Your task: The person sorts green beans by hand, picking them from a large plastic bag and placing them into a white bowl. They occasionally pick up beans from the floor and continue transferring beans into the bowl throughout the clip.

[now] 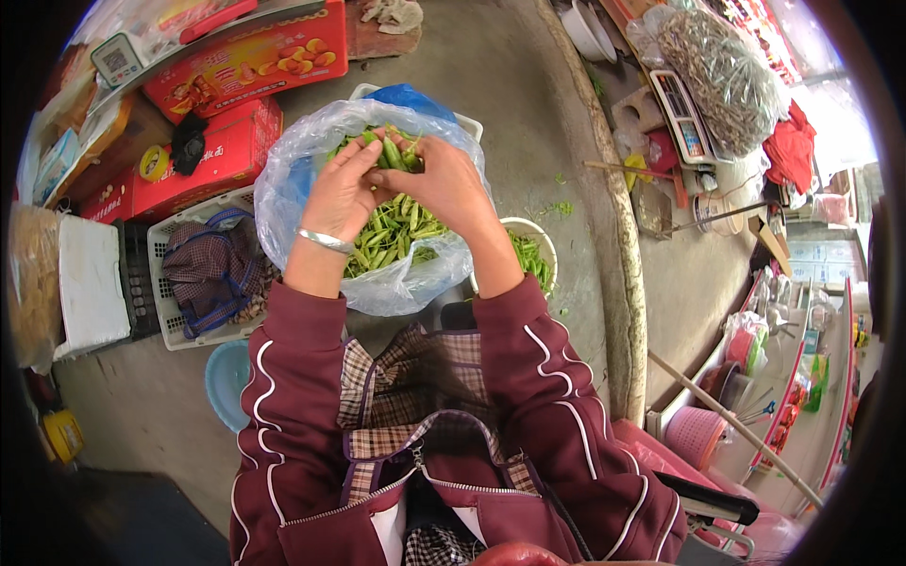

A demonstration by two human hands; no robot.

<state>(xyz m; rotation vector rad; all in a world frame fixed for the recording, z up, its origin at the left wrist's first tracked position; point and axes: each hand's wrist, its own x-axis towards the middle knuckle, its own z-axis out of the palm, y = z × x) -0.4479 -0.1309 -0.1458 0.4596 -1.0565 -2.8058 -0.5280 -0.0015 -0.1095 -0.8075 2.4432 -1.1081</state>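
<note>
Both my hands meet over a large clear plastic bag (283,212) lined open and heaped with green pea pods (396,230). My left hand (347,184), with a silver bangle at the wrist, has its fingers closed around green pods. My right hand (442,177) holds green pods (393,154) too, its thumb close to the left fingertips. The palms and part of the held pods are hidden. To the right of the bag, partly behind my right forearm, stands a white bucket (554,251) with more green pods in it.
At left are red cardboard boxes (241,152) and a white plastic basket (170,322) holding a checked cloth bag (212,262). A light blue basin (226,382) sits by my left sleeve. Beyond a raised concrete edge (623,283) at right are a digital scale (683,117) and shelves.
</note>
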